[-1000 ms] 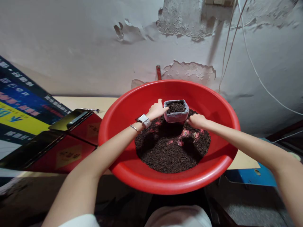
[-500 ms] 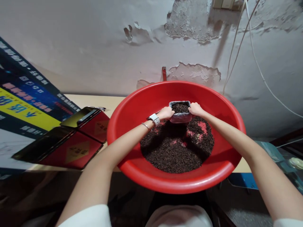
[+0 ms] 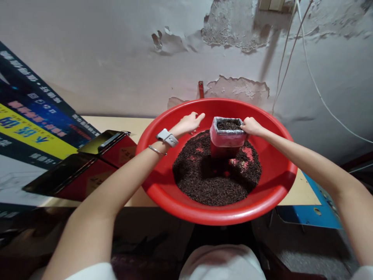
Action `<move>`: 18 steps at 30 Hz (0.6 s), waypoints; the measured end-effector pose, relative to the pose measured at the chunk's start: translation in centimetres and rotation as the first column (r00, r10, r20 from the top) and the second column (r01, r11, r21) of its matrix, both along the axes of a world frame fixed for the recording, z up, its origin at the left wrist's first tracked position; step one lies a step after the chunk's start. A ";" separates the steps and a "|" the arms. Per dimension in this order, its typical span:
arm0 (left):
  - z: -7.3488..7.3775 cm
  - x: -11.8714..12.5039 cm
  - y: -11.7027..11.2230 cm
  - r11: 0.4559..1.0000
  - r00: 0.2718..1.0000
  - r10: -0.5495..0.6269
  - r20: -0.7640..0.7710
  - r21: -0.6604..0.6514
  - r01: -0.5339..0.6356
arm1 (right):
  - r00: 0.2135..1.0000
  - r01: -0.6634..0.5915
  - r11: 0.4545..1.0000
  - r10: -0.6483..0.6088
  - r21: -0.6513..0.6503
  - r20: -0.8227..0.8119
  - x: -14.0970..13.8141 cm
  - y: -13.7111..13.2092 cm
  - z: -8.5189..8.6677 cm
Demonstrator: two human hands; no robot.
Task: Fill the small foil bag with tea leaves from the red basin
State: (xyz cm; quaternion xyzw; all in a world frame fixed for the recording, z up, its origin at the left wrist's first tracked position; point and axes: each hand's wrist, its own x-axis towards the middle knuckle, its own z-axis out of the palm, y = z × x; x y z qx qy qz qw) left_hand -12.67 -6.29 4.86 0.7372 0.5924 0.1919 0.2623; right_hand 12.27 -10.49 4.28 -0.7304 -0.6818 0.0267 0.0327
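Gripping the upright red box (image 3: 226, 137) by its rim with the right hand (image 3: 252, 126), left hand (image 3: 189, 123) hovering open just beside it.

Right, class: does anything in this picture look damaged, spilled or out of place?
Yes. The wall is damaged: paint and plaster have peeled off in patches above the red basin. The dark loose tea stays inside the basin; none appears spilled on the table.

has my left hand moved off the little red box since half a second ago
Yes. The left hand has let go of the red box and hangs open to its left, over the red basin's far side.
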 end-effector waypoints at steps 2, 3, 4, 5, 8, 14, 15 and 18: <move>0.1 -0.7 0.2 0.999 1.000 0.024 -0.005 0.022 -0.024 | 0.999 -0.026 0.999 0.025 0.022 0.027 0.4 0.0 0.3; 0.1 -0.8 0.3 0.999 1.000 0.024 -0.010 0.026 -0.024 | 0.998 -0.042 0.999 0.042 0.016 0.037 0.5 0.0 0.4; 0.0 -0.9 0.2 0.999 1.000 0.021 -0.019 0.033 -0.020 | 0.998 -0.049 0.999 0.049 0.010 0.048 0.5 -0.1 0.6; 0.0 -0.9 0.1 0.999 0.999 0.015 -0.037 0.040 -0.014 | 0.997 -0.049 0.999 0.048 0.008 0.056 0.5 -0.2 0.7; 0.1 -0.4 -0.6 0.998 0.987 -0.002 -0.161 0.063 0.012 | 1.000 0.001 0.999 -0.002 0.040 0.031 0.5 -0.7 1.4; -1.3 -0.2 -2.1 0.978 0.828 -0.163 -0.536 0.022 0.207 | 0.979 0.183 0.972 -0.166 0.146 -0.118 2.9 -4.9 7.1; -1.9 -0.3 -2.2 0.969 0.788 -0.213 -0.577 -0.021 0.246 | 0.966 0.230 0.961 -0.207 0.155 -0.152 3.9 -6.3 8.8; -3.9 -0.8 -2.4 0.894 0.643 -0.438 -0.629 -0.225 0.388 | 0.937 0.306 0.915 -0.241 0.263 -0.254 7.9 -11.4 14.0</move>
